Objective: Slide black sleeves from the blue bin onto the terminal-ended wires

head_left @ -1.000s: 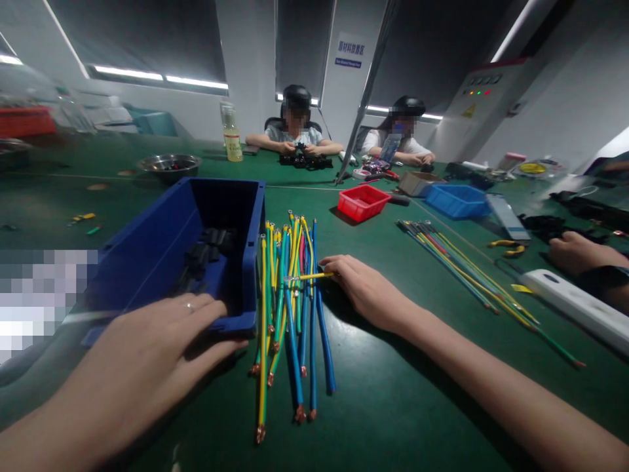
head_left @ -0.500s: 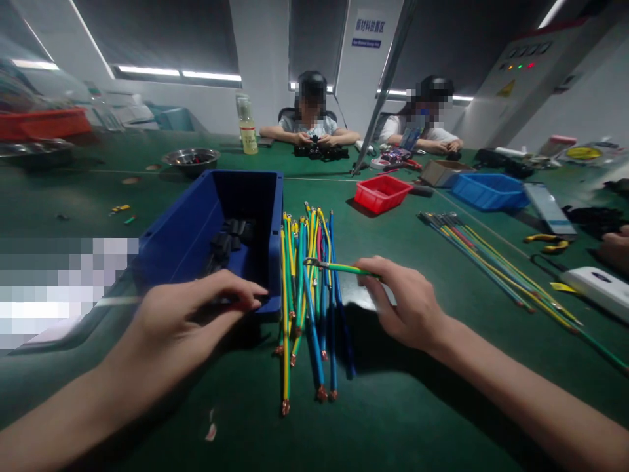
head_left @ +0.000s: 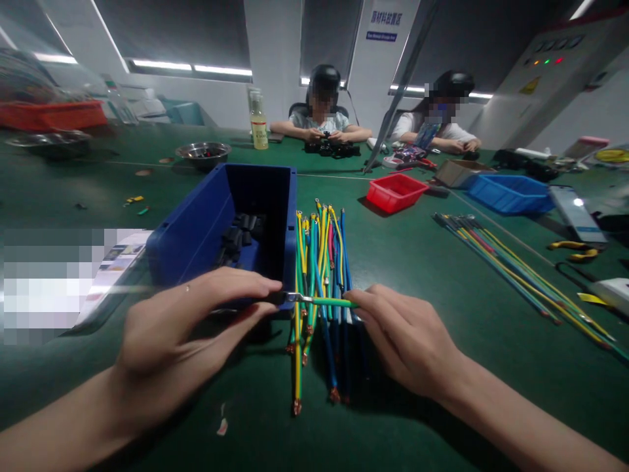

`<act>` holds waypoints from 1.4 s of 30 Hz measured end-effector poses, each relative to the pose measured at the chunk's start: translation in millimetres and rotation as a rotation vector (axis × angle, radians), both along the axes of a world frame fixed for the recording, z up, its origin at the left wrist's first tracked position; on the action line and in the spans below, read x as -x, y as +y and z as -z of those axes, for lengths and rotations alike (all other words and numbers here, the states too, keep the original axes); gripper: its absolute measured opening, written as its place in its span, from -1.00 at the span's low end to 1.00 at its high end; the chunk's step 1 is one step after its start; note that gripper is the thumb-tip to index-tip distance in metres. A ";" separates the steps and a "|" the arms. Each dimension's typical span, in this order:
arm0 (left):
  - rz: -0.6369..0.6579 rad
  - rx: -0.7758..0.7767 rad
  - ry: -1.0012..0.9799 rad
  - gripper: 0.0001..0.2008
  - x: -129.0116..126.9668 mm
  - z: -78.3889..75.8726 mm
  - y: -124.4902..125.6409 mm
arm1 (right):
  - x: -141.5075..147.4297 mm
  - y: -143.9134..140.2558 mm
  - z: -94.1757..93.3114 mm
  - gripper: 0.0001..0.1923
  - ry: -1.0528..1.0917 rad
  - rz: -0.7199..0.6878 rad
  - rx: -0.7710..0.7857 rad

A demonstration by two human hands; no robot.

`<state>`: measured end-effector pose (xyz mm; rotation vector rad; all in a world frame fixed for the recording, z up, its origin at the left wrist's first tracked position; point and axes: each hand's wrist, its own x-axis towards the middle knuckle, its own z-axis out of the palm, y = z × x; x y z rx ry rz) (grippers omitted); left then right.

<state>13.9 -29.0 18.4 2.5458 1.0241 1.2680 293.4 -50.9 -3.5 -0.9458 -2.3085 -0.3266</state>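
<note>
My left hand (head_left: 196, 321) pinches a small black piece (head_left: 280, 298) in front of the blue bin; it looks like a sleeve or cap, mostly hidden by the fingers. My right hand (head_left: 407, 334) is closed on a green wire (head_left: 335, 302) with a metal ring terminal (head_left: 299, 297) at its left end. The terminal points at the black piece, touching or nearly so. Beneath it, on the table, lies a bundle of yellow, green and blue wires (head_left: 297, 354) with bare copper near ends. Several black pieces (head_left: 240, 236) lie inside the blue bin (head_left: 196, 203).
Beyond the bundle stand a red tray (head_left: 396, 193) and a blue tray (head_left: 511, 193). More wires (head_left: 521, 269) lie at right, near yellow-handled pliers (head_left: 572, 249) and a phone (head_left: 577, 213). A metal bowl (head_left: 204, 154) sits behind the bin. Two people sit across the table.
My right hand has brought the wire's terminal left and down to the black piece in my left hand. The left hand's grip stays closed. The whole view has shifted slightly.
</note>
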 end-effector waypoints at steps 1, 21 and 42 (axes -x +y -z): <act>0.027 0.001 -0.001 -0.82 0.1 -0.7 -1.0 | -0.4 -1.2 -1.1 -0.77 -0.001 -0.006 -0.006; -0.005 -0.169 0.196 -0.60 -3.9 12.3 4.8 | 1.1 -0.4 3.1 -0.78 -0.071 -0.042 -0.060; 0.119 -0.019 0.129 -0.81 -10.1 11.5 1.2 | 2.3 -1.8 3.7 -0.76 -0.095 -0.057 -0.104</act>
